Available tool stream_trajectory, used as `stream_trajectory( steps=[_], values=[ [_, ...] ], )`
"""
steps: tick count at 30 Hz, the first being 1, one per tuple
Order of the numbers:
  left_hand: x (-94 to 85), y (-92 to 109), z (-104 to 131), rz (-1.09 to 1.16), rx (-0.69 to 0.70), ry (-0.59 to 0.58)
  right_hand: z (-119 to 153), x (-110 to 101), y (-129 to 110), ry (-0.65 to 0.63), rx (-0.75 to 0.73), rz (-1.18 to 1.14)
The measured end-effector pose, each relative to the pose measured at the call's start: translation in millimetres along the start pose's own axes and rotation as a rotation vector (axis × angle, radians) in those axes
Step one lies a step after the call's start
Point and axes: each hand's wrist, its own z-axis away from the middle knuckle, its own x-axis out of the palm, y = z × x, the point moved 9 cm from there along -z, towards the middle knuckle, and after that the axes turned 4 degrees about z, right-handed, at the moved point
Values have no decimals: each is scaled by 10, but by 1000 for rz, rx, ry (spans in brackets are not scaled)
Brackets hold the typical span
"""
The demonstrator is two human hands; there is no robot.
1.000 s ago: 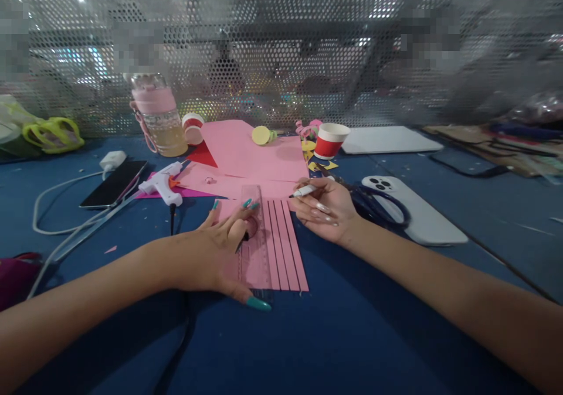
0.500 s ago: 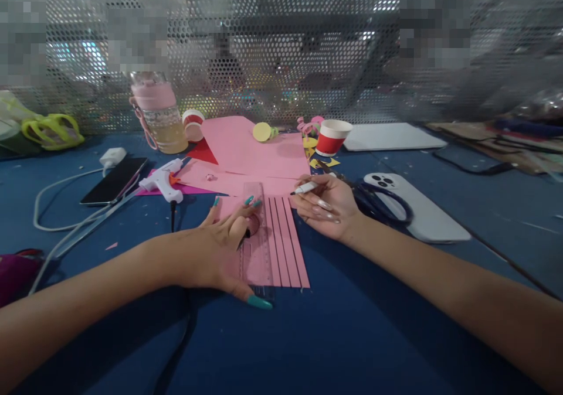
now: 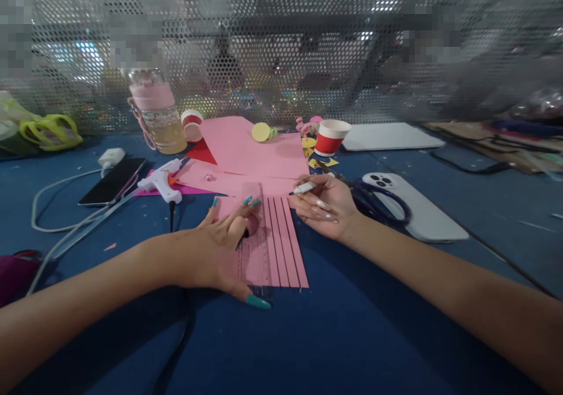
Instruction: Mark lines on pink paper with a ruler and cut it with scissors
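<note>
A clear plastic ruler (image 3: 258, 257) lies over a sheet of pink paper (image 3: 229, 207) on the blue table. Several dark parallel lines run down the paper's right part, beside the ruler's edge. My left hand (image 3: 215, 242) is spread over both, its fingertips on the ruler and its thumb near the ruler's lower end. To the right of the sheet, my right hand (image 3: 328, 207) is closed round a white marker (image 3: 305, 187) with its dark tip bare, pointing left. The tip is close to the sheet's upper right corner; whether it touches I cannot tell.
Larger pink sheets (image 3: 259, 155) lie behind. A white glue gun (image 3: 162, 181), a dark phone (image 3: 113, 181) and a bottle (image 3: 158, 111) stand left. Dark-handled scissors (image 3: 387, 201), a white phone (image 3: 422, 210) and a red-and-white paper cup (image 3: 331, 137) are right.
Both hands, the ruler and the marker keep their places on the paper. Only the whole view has shifted very slightly.
</note>
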Motion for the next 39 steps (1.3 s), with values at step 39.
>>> stream_trajectory(
  steps=[39],
  values=[
    [18,-26,10,-6,-1,-8,18,2,16,245,-253,633]
  ],
)
